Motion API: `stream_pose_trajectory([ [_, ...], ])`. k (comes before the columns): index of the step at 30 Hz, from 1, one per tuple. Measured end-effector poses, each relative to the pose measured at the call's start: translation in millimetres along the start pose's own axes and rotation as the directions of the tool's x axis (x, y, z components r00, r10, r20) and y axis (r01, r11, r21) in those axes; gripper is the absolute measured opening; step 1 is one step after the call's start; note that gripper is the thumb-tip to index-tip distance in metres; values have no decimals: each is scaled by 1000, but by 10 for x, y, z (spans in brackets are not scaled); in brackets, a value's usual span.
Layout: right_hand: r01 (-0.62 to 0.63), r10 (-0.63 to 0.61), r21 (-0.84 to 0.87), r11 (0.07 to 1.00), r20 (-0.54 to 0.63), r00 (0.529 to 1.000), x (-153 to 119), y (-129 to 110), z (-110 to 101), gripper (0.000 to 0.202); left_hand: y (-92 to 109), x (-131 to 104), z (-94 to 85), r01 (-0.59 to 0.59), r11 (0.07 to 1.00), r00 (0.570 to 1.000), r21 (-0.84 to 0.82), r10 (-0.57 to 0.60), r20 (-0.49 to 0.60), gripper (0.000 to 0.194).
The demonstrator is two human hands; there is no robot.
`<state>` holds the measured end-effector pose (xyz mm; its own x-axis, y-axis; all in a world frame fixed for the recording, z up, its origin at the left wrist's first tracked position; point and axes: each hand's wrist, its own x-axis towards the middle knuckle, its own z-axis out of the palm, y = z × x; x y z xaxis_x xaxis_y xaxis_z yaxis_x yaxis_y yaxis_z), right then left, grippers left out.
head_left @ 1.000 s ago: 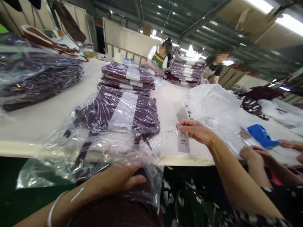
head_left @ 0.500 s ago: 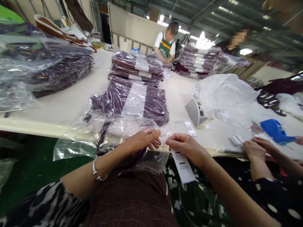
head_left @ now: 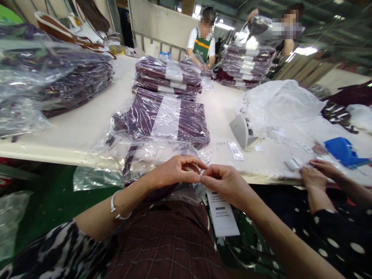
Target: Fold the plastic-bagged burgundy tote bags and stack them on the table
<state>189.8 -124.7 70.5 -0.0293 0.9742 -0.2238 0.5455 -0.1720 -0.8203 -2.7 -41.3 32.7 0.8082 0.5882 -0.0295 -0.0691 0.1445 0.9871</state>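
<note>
My right hand (head_left: 226,185) is closed in a pinch, with a white printed tag (head_left: 223,217) hanging below its fingers. My left hand (head_left: 177,170) meets it at the fingertips, thumb and forefinger pinched close together. Whatever lies between the left fingertips is too small to make out. Under and behind my hands, a clear plastic bag (head_left: 151,153) reaches over the table's front edge. It covers a folded dark purple garment (head_left: 190,122) with a white paper band (head_left: 167,118) across it.
More bagged garments (head_left: 168,73) are stacked behind, with a large pile (head_left: 72,81) at left. A grey tape dispenser (head_left: 242,131) and a blue dispenser (head_left: 341,151) stand on the right. A co-worker's hands (head_left: 315,176) rest at the right edge. Two people work across the table (head_left: 72,133).
My left hand has moved right, and its fingertips now meet those of my right hand. The tag hangs straighter. At the back right, a person has raised a bagged bundle above the stack.
</note>
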Motion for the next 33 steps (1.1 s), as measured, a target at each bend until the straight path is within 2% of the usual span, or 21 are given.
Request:
stream_pose_trajectory([
  [5,-22,22,18,1000,13,1000,62,51,-1,26,-38,-14,38,-4,998,1000,58,3,9,42],
  [10,-8,8,32,999,12,1000,100,82,16,28,-135,29,52,-39,998,994,51,44,-105,24],
  [15,-31,30,16,999,25,999,77,132,42,23,-133,52,5,-28,997,995,71,35,-95,14],
  [18,19,-16,-68,997,41,999,22,183,-9,17,-117,40,-96,37,991,998,127,-31,-53,15],
  [21,58,-45,-224,973,64,997,-54,260,-115,9,-96,17,-231,98,972,993,215,-109,41,18],
  [26,70,-21,-457,886,113,993,-208,427,-275,12,-95,-3,-347,108,934,969,341,-175,175,27],
  [28,81,-8,-450,889,162,987,-264,437,-295,17,-106,3,-328,96,931,965,351,-174,196,29],
  [30,117,-52,-381,917,179,983,-288,380,-267,33,-110,14,-289,91,947,968,309,-157,197,29],
  [32,157,-126,-262,952,130,983,-263,274,-176,44,-102,20,-252,95,966,971,239,-143,193,26],
  [33,160,-146,-188,969,90,985,-231,216,-108,40,-95,20,-240,99,974,971,206,-140,194,24],
])
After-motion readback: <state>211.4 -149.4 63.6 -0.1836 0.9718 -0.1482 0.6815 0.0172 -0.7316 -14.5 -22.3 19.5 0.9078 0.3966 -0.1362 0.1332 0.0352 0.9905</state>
